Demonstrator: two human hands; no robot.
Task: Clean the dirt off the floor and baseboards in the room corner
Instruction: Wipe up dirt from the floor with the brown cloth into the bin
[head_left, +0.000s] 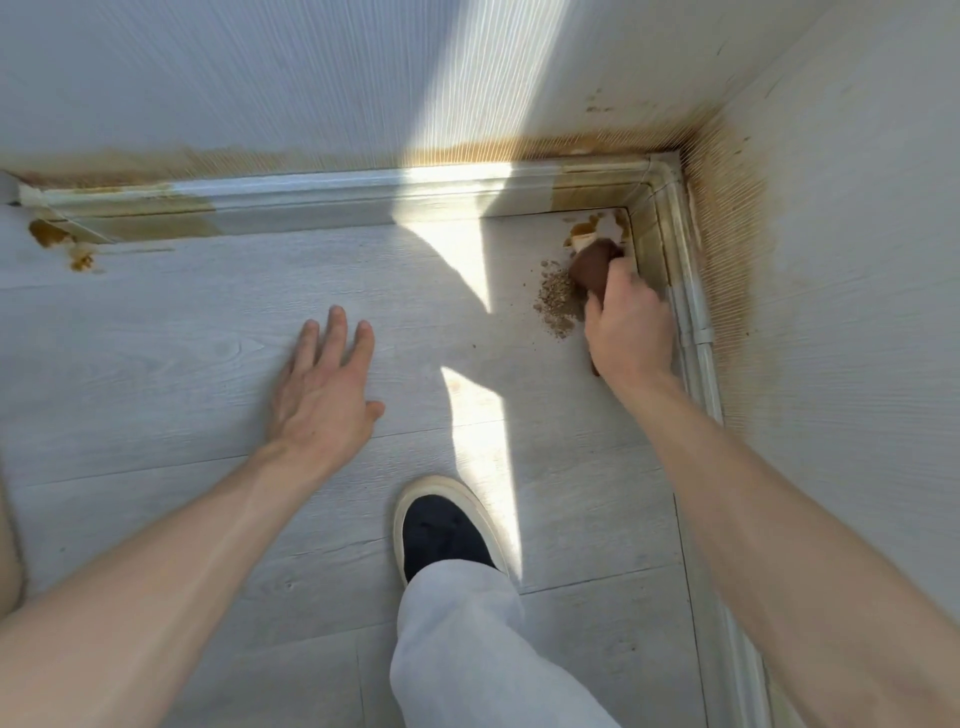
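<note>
A brown cloth-like wad (592, 267) is gripped by the right hand (628, 325) in the floor corner, at two o'clock. The left hand (324, 384) is held spread, empty. The loose sandy grit pile (558, 304) risks being scattered or smeared; the white moulded baseboard (311, 200) remains stained.

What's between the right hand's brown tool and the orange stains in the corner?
Nothing visible. The right hand holds the brown tool with its tip right at the corner stains; the crumb pile lies beside it, not in the path.
</note>
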